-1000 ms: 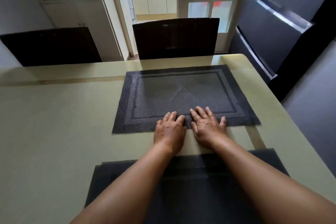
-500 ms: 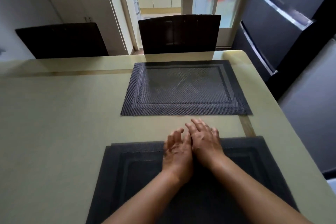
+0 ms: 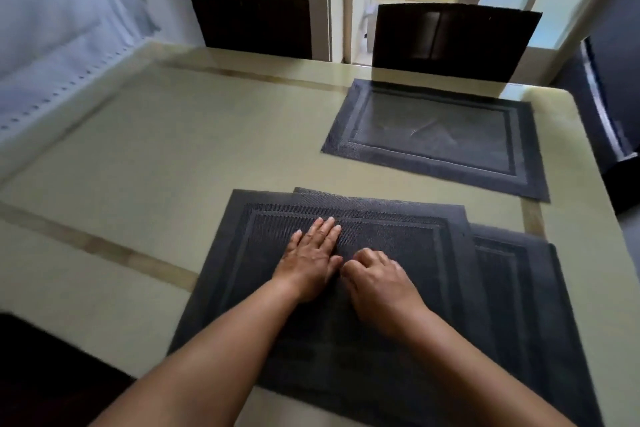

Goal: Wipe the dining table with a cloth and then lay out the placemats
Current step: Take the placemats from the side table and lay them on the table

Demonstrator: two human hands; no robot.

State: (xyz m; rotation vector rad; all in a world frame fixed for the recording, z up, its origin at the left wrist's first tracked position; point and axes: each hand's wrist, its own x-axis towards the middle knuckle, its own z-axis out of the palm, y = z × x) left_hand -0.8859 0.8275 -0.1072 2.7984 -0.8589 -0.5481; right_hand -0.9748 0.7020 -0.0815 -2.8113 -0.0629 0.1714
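A stack of dark woven placemats (image 3: pixel 512 270) lies on the pale green dining table (image 3: pixel 173 156) right in front of me. The top placemat (image 3: pixel 398 243) is skewed to the left of the ones beneath it. My left hand (image 3: pixel 311 253) presses flat on this top mat with straight fingers. Beside it, my right hand (image 3: pixel 377 277) rests on the same mat with its fingers curled under, holding nothing that I can see. One single placemat (image 3: pixel 436 135) lies flat at the far right, in front of a chair. No cloth is in view.
Two dark chair backs (image 3: pixel 252 24) (image 3: pixel 453 38) stand along the table's far edge. Another dark chair (image 3: pixel 41 374) sits at the near left corner. A dark appliance (image 3: pixel 609 114) stands close to the table's right side. A pale curtain hangs at the left.
Both hands left the far placemat and came back onto the near stack. The top mat of the stack has slid left. My view has swung to the left.
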